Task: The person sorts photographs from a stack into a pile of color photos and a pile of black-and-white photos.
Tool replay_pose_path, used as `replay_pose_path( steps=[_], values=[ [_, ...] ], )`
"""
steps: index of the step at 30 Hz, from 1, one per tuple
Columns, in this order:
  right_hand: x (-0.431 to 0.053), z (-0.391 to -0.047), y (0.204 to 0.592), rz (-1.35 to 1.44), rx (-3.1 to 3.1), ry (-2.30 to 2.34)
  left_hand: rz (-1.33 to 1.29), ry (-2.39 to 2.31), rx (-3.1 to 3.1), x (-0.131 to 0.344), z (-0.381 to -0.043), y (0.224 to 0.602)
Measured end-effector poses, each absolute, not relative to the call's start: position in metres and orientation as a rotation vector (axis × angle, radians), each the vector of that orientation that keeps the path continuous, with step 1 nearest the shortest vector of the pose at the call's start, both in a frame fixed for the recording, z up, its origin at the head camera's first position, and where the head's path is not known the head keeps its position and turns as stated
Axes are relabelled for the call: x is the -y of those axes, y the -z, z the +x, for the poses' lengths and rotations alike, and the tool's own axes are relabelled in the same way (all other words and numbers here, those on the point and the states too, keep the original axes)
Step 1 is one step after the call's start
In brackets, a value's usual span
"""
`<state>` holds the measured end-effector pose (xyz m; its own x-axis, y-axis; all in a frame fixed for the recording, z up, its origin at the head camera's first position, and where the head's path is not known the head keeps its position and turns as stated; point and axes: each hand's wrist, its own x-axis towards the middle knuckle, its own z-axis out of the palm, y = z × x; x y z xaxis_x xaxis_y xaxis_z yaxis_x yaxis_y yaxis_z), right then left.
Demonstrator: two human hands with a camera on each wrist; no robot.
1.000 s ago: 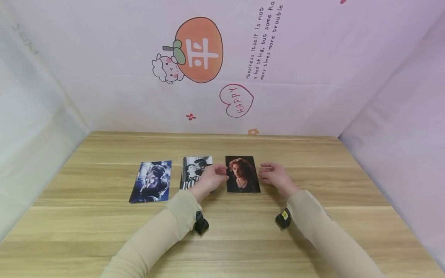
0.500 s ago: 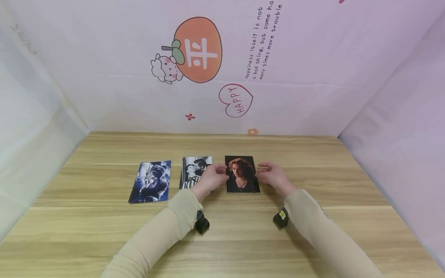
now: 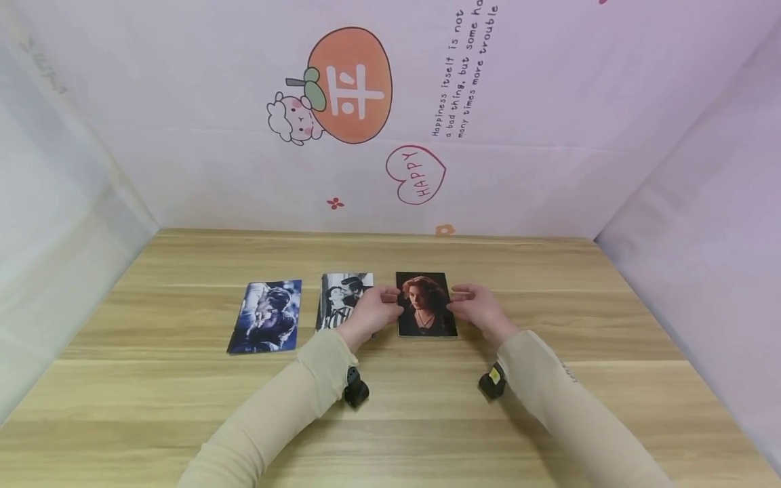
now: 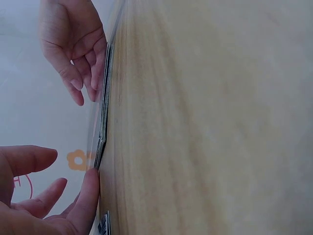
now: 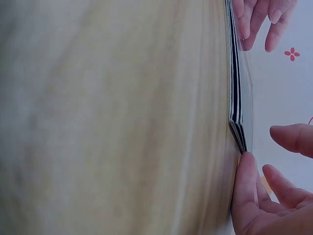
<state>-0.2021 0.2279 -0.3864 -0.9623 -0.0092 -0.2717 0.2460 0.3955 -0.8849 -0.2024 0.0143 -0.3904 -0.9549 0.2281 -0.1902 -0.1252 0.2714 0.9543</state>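
Note:
A small stack of photo cards [image 3: 426, 318], topped by a portrait of a red-haired person on black, lies flat on the table. On its left side, my left hand [image 3: 371, 313] touches the edge with relaxed fingers. My right hand [image 3: 485, 313] is at the opposite edge, its fingers loosely bent and thumb apart. The right wrist view shows several layers in the stack [image 5: 234, 73], with a right fingertip [image 5: 247, 161] against its corner. A left fingertip [image 4: 91, 176] meets the near corner in the left wrist view. Neither hand grips the cards.
Left of the stack lies a black-and-white photo [image 3: 335, 305], partly covered by my left hand. Farther left is a bluish photo [image 3: 266, 318], slightly tilted. Printed white cloth [image 3: 525, 190] stands behind the wooden table [image 3: 421, 447]. A small black camera [image 3: 356, 392] sits at my left wrist.
My right hand has moved slightly left, closing the gap to the stack's right edge. The left hand and the photos stay nearly where they were.

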Motion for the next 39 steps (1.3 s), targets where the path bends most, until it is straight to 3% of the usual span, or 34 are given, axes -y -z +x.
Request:
replay_pose_path(
  steps=[39],
  values=[
    [-0.2257,-0.2009,0.3830,0.250,-2.395,1.617,0.054,-1.738,-2.262,-0.0158,-0.1997,0.3877]
  ],
)
